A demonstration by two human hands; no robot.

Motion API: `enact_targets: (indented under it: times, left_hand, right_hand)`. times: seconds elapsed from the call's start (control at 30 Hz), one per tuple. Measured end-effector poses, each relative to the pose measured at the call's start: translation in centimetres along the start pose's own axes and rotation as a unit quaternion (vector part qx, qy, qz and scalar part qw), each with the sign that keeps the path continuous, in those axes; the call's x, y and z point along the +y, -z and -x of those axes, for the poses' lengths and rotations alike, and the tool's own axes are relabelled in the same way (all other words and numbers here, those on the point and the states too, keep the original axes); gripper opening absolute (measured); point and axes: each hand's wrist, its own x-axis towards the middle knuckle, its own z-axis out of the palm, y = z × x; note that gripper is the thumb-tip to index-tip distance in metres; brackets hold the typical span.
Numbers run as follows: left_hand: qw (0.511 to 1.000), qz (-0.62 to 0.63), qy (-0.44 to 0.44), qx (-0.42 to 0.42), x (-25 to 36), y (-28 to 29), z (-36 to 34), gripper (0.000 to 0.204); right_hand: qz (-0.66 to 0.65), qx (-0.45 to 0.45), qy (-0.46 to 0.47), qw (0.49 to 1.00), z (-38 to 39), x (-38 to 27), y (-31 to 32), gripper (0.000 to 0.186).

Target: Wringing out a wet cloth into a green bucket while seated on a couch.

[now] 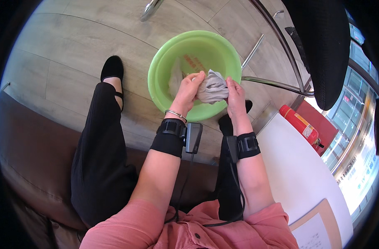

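Observation:
A crumpled light grey cloth (213,88) is stretched between my two hands above a green plastic basin (156,79). My left hand (189,90) pinches the cloth's left side between thumb and fingers. On the opposite side, my right hand (236,96) grips the cloth's right edge. The basin stands on the floor between my feet, and red print shows on its inside. Some pale, greyish material (175,79) lies against the basin's inner left; whether it is cloth or water, I cannot tell.
To the right is a white table (293,166) with a clipboard-like board (328,220) and paper on it. A red fire extinguisher (299,124) lies beyond it. Metal chair legs (276,82) stand right of the basin. I sit on a brown sofa (36,153); cables run along my forearms.

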Motion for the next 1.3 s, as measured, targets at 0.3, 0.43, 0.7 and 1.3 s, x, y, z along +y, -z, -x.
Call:
enact_targets:
  times: [0.3, 0.43, 0.7, 1.3]
  left_hand:
    - [0.993, 0.015, -0.023, -0.114, 0.8, 0.3, 0.3, 0.033]
    - [0.972, 0.183, -0.015, -0.148, 0.9, -0.6, 0.7, 0.032]
    - [0.971, 0.024, -0.028, -0.234, 2.9, -4.9, 3.8, 0.031]
    - [0.925, -0.307, -0.116, -0.191, 5.9, -12.3, 15.4, 0.037]
  right_hand:
    - [-0.134, -0.068, -0.072, 0.986, 2.3, -4.1, 1.2, 0.034]
    - [-0.009, -0.083, -0.083, 0.993, 3.4, -4.6, 0.8, 0.037]
    - [0.130, -0.106, -0.041, 0.985, 6.9, -4.4, 3.4, 0.034]
    - [0.139, -0.024, 0.229, 0.963, 12.4, -6.6, 8.3, 0.032]
